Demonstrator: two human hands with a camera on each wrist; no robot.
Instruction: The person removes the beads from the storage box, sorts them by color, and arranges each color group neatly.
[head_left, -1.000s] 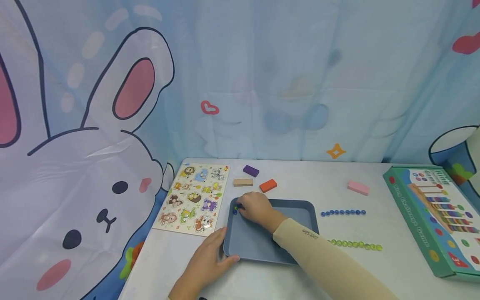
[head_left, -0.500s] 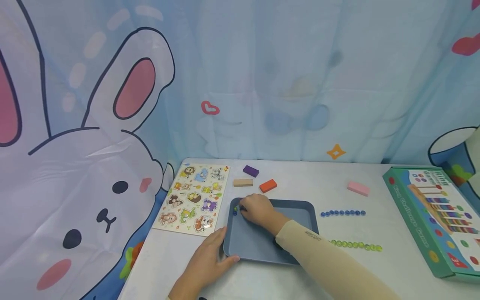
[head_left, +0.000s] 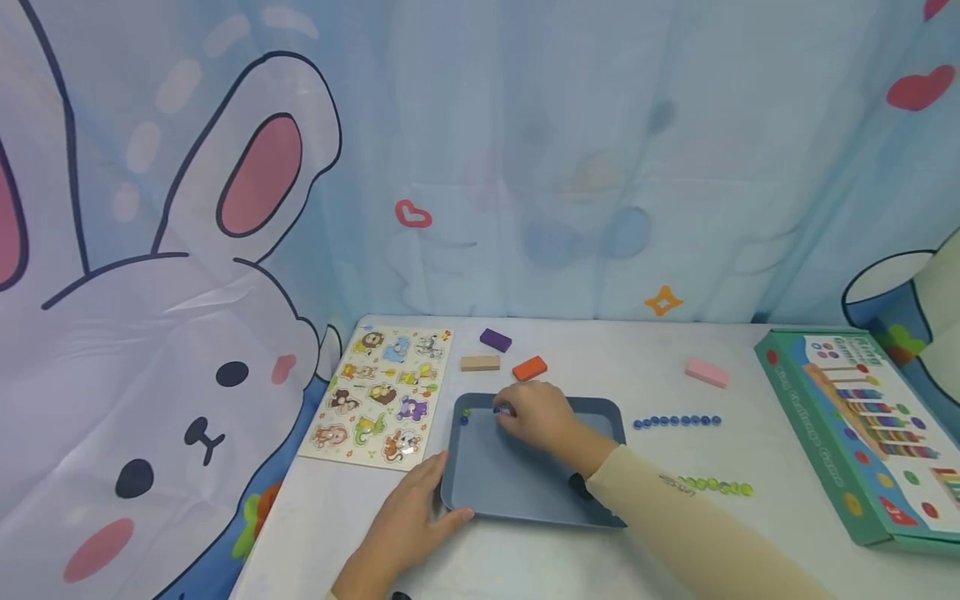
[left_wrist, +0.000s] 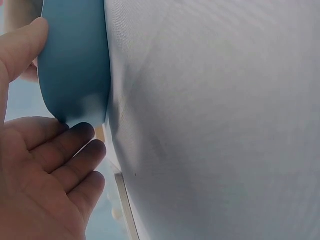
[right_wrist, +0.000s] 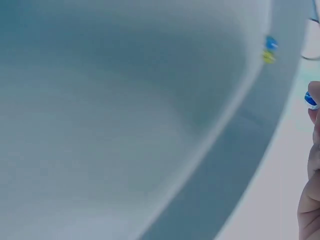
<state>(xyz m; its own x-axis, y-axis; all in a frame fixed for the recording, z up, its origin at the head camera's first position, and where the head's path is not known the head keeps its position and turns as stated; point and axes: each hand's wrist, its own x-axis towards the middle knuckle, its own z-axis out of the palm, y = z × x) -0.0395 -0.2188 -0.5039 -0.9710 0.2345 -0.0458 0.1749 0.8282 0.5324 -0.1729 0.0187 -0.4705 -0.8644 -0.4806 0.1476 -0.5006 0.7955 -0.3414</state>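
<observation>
My right hand (head_left: 538, 414) pinches a blue glass bead (right_wrist: 311, 101) between thumb and fingertips, above the far left part of a grey-blue tray (head_left: 510, 487). In the tray's far left corner lie a green bead (head_left: 467, 412) and a blue bead (head_left: 464, 421), touching or nearly so. My left hand (head_left: 402, 517) rests against the tray's near left corner. Its thumb touches the front wall and its index finger the left side, with the other fingers loosely extended, as the left wrist view (left_wrist: 55, 170) of the hand shows.
Right of the tray lie a row of blue beads (head_left: 677, 422) and a row of green beads (head_left: 722, 486), partly behind my sleeve. Purple (head_left: 496, 339), tan (head_left: 480, 363), orange (head_left: 530, 368) and pink blocks (head_left: 707, 372) sit behind. An animal puzzle board (head_left: 378, 396) and a game box (head_left: 862, 433) flank everything.
My right hand has moved right, away from the tray's far left corner, with a blue bead in its fingertips. The left hand stays at the tray corner. The head view has shifted slightly.
</observation>
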